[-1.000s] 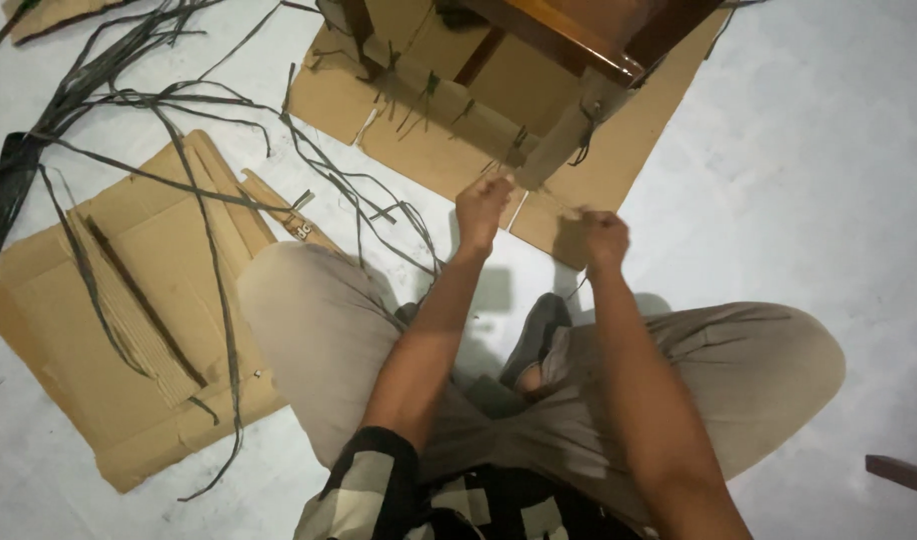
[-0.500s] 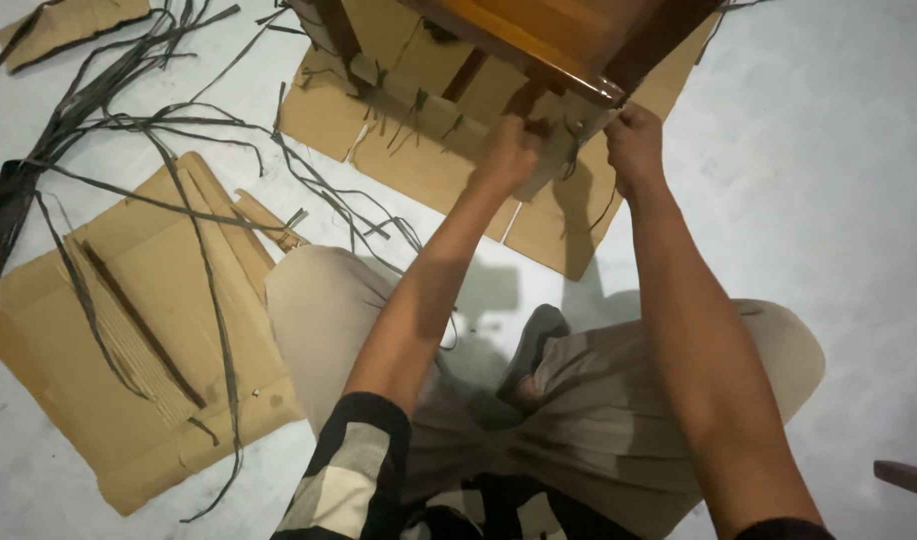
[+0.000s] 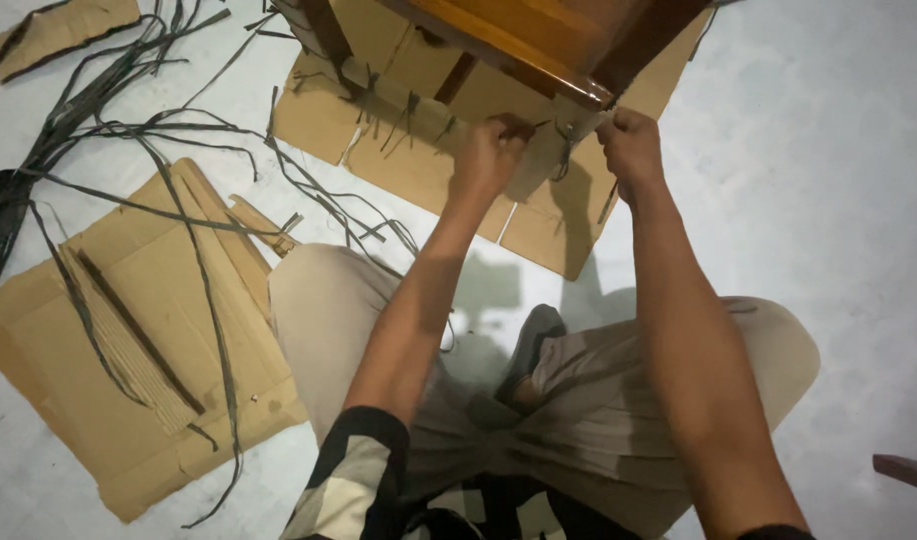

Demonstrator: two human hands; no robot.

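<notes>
A brown wooden furniture frame (image 3: 519,40) stands in front of me, its lower rail wrapped in cardboard (image 3: 419,95) and tied with dark plastic straps. My left hand (image 3: 487,158) is closed on a dark strap (image 3: 564,140) at the rail's corner, knuckles toward me. My right hand (image 3: 631,145) is fisted just to the right, pinching the other end of the same strap under the frame's corner. The knot between the hands is partly hidden by fingers. I sit cross-legged in beige trousers (image 3: 619,400).
A large flattened cardboard sheet (image 3: 129,340) lies on the floor at my left with loose dark straps (image 3: 79,140) strewn over it. More cardboard (image 3: 549,235) lies under the furniture. A dark wooden piece (image 3: 904,470) pokes in at the lower right edge.
Both hands have lifted from low over the floor cardboard up to the frame's corner and closed on the strap there. The furniture now sits nearer in view.
</notes>
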